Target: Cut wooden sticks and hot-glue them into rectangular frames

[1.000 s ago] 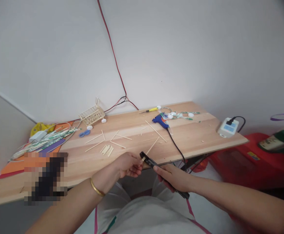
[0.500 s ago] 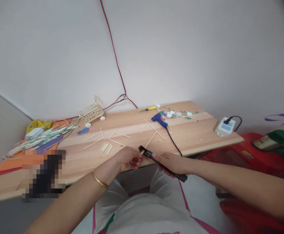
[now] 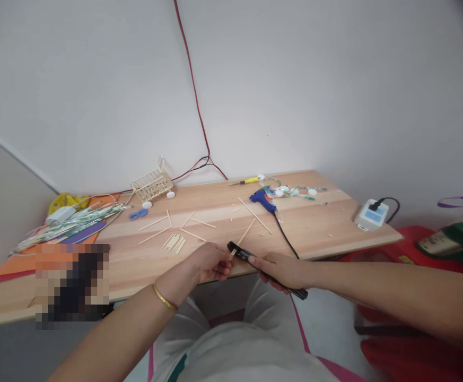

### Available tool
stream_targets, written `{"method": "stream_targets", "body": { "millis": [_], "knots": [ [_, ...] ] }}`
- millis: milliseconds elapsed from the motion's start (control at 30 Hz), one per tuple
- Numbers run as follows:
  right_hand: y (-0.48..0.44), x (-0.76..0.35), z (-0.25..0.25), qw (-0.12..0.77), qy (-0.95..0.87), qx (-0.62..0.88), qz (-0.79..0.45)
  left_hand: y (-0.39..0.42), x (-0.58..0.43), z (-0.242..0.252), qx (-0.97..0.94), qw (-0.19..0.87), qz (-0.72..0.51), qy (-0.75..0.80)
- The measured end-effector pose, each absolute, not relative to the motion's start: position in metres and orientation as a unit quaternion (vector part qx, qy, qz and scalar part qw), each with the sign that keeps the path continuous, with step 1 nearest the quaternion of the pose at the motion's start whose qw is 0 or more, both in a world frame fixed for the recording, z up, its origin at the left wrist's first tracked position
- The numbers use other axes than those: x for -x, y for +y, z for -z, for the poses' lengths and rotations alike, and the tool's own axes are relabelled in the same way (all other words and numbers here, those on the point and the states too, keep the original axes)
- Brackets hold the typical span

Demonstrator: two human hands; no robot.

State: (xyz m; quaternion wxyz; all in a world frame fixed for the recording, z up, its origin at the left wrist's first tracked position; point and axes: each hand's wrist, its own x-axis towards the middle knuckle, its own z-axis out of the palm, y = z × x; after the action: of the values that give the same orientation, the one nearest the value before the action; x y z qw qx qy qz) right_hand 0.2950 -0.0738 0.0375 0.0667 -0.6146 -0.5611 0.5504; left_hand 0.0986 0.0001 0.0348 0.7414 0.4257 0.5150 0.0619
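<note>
Near the table's front edge, my right hand [image 3: 281, 270] is wrapped round a pair of black pliers [image 3: 247, 255]. Their jaws lie across a thin wooden stick [image 3: 247, 231], which slants up and away over the tabletop. My left hand [image 3: 213, 262] pinches the near end of that stick, close beside the jaws. Left of the hands lie several cut sticks [image 3: 193, 233] and a group of short stick pieces [image 3: 174, 243]. A small wooden cart [image 3: 153, 185] with white wheels stands at the back. One more long stick [image 3: 255, 215] rests beyond the pliers.
A blue glue gun [image 3: 263, 200] lies right of centre, its black cord running off the front edge. Behind it are a yellow-handled knife [image 3: 250, 181] and white wheels [image 3: 312, 192]. Packaged sticks [image 3: 68, 225] lie at left, a white power adapter [image 3: 372, 214] at right.
The view has shifted slightly, so the table appears a little lower and farther right. Both hands keep their hold on the stick and the pliers.
</note>
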Motion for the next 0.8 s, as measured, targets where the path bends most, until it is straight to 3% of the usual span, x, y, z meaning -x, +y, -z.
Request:
{"method": "stream_targets", "body": {
  "millis": [433, 800],
  "knots": [
    [-0.060, -0.297, -0.064, 0.021, -0.529, 0.591, -0.609, 0.002, -0.097, -0.031, -0.416, 0.748, -0.058, 0.514],
    [-0.069, -0.296, -0.043, 0.056, -0.587, 0.599, -0.541, 0.001, -0.096, -0.031, -0.425, 0.753, -0.066, 0.498]
  ]
}}
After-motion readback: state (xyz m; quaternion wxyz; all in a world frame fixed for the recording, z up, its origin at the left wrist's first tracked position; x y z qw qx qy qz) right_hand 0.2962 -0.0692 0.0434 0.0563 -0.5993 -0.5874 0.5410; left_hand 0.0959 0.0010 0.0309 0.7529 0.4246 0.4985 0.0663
